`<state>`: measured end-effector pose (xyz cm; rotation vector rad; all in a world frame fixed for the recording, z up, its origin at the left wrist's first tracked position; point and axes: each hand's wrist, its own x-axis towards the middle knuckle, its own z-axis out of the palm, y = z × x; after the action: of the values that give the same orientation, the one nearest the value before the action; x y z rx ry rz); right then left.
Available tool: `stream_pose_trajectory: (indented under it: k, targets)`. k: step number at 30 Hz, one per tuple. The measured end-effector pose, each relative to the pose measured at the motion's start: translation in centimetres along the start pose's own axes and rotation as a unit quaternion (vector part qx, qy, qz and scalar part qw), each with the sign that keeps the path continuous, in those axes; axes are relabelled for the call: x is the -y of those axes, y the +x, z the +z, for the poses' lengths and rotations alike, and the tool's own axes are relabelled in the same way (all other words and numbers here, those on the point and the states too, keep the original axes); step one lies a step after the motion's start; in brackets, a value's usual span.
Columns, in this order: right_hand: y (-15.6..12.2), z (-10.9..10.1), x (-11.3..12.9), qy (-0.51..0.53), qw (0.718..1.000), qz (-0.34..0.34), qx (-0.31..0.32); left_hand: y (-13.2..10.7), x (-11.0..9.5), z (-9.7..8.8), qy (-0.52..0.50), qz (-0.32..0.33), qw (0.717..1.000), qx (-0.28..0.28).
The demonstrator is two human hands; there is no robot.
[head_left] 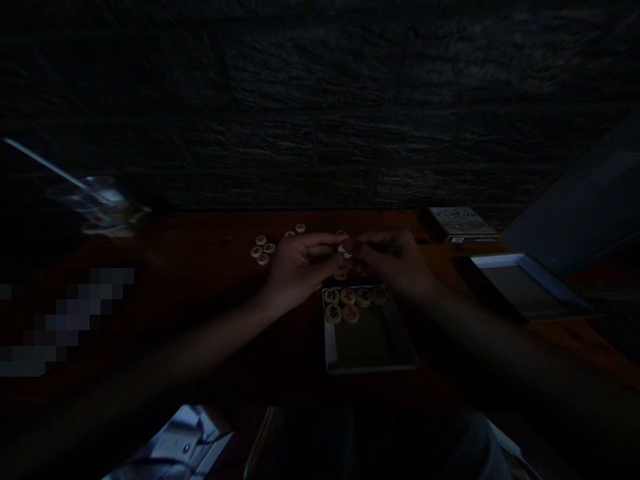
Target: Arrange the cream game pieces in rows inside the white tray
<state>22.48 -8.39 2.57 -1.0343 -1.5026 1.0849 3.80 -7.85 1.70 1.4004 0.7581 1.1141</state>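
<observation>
Over a dark wooden table, my left hand and my right hand meet at the fingertips. A small pale round Chinese chess piece sits between them, and both hands seem to pinch it, though the light is dim. Below my hands, a shallow white tray holds several round chess pieces along its far end. More loose pieces lie on the table to the left of my left hand. A further piece is partly hidden under my fingers.
A flat printed box stands at the back right, with a white box lid or tray next to it. A clear glass with a straw is at far left. A dark textured wall rises behind the table.
</observation>
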Motion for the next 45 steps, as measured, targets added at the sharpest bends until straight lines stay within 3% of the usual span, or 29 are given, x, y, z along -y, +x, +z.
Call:
stream_pose_trajectory:
  k: [21, 31, 45]
  targets:
    - [0.14, -0.23, -0.34, 0.021, 0.999, -0.012, 0.024, 0.02, 0.33, -0.38, -0.023, -0.017, 1.0, 0.006]
    - [0.3, -0.98, -0.16, -0.025, 0.994, -0.046, 0.093, 0.31, 0.15, -0.56, -0.018, -0.02, 0.999, -0.019]
    - [0.05, -0.24, -0.29, -0.019, 1.0, 0.001, 0.013, 0.01, 0.13, 0.07, 0.001, -0.001, 1.0, 0.006]
